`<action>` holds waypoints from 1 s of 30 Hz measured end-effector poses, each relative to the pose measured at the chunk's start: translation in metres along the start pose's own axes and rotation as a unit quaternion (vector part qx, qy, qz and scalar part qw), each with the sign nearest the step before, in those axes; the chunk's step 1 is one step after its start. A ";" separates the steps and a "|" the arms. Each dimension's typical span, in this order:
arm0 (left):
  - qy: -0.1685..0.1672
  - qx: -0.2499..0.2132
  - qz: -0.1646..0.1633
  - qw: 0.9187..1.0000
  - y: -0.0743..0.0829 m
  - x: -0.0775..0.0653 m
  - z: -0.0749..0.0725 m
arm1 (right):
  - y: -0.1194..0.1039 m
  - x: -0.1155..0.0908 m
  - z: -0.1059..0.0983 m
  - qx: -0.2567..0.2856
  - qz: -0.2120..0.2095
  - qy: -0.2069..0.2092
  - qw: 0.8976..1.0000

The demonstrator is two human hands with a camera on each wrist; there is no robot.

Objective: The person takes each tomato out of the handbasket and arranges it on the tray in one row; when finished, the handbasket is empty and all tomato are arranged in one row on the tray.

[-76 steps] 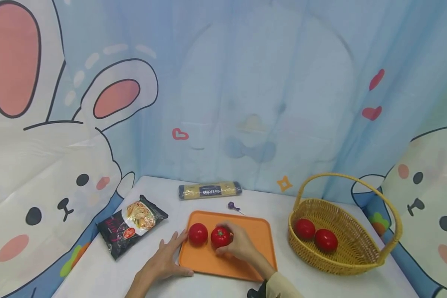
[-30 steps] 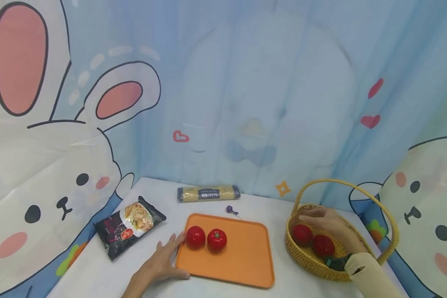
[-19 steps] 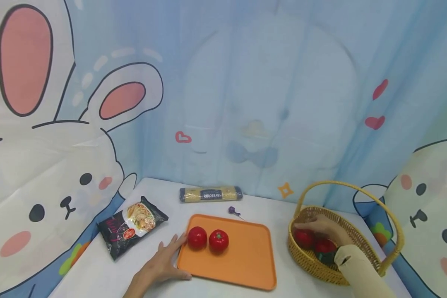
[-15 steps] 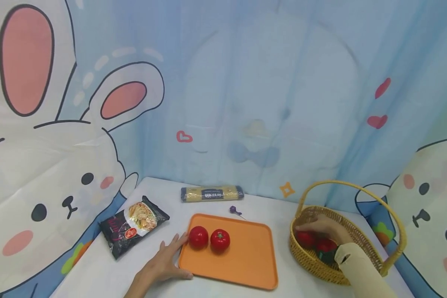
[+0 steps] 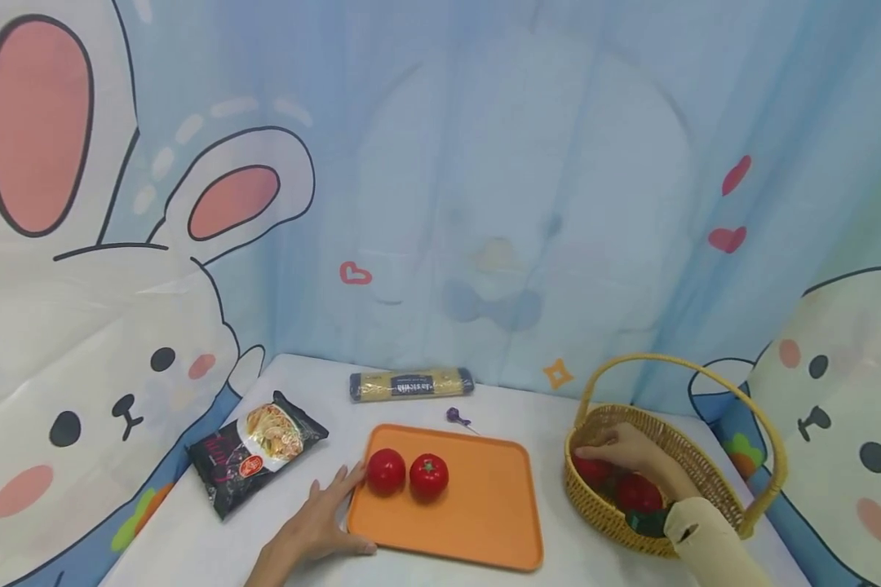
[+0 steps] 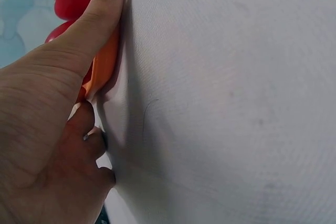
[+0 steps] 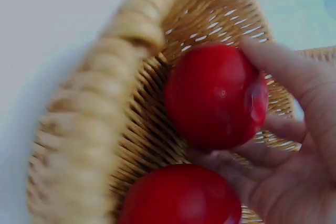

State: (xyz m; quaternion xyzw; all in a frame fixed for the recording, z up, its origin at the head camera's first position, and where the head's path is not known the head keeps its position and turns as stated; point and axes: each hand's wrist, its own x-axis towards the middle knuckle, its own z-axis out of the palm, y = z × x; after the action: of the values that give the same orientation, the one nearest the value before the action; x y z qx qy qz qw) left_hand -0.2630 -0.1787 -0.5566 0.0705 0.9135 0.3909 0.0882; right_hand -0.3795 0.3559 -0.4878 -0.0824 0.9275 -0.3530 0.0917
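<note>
My right hand [image 5: 635, 452] reaches into the yellow wicker basket [image 5: 608, 515] at the right. In the right wrist view its thumb and fingers curl round a red tomato [image 7: 215, 98]. Another tomato [image 7: 181, 198] lies beside it on the basket floor. An orange tray [image 5: 484, 509] sits mid-table with two tomatoes near its left end: one plain red [image 5: 386, 471], the other with a green calyx [image 5: 429, 478]. My left hand [image 5: 312, 526] rests at the tray's left side, fingers extended. The left wrist view shows its straight thumb [image 6: 97, 22] along the tray's edge.
A black noodle packet [image 5: 257, 448] lies left of the tray. Behind the tray are a yellow spaghetti packet [image 5: 411, 384] and a small purple-topped lollipop [image 5: 455, 416]. The basket's tall handle [image 5: 686, 364] arches above the right arm. A printed blue curtain [image 5: 484, 204] hangs behind the table.
The right hand has let go of the calyx-topped tomato on the tray and moved right into the basket, where it now grips a tomato. The left hand has stayed at the tray.
</note>
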 end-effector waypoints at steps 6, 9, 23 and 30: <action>0.004 0.002 0.013 1.000 0.000 -0.004 -0.002 | -0.001 -0.014 0.004 -0.015 -0.031 0.043 0.998; 0.001 -0.005 0.027 1.000 -0.002 -0.004 -0.002 | -0.003 -0.018 0.004 -0.011 -0.055 0.059 0.997; 0.000 -0.002 0.011 1.000 0.001 -0.004 0.000 | -0.041 -0.049 0.001 0.080 -0.169 0.063 0.980; 0.001 0.004 0.014 1.000 -0.001 -0.003 0.000 | -0.067 -0.056 0.017 0.111 -0.207 0.024 0.972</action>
State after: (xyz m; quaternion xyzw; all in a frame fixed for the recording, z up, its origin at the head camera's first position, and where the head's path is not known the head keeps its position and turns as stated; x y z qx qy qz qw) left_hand -0.2604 -0.1795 -0.5569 0.0830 0.9141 0.3885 0.0812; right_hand -0.3158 0.3081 -0.4493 -0.2538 0.8470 -0.4671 0.0027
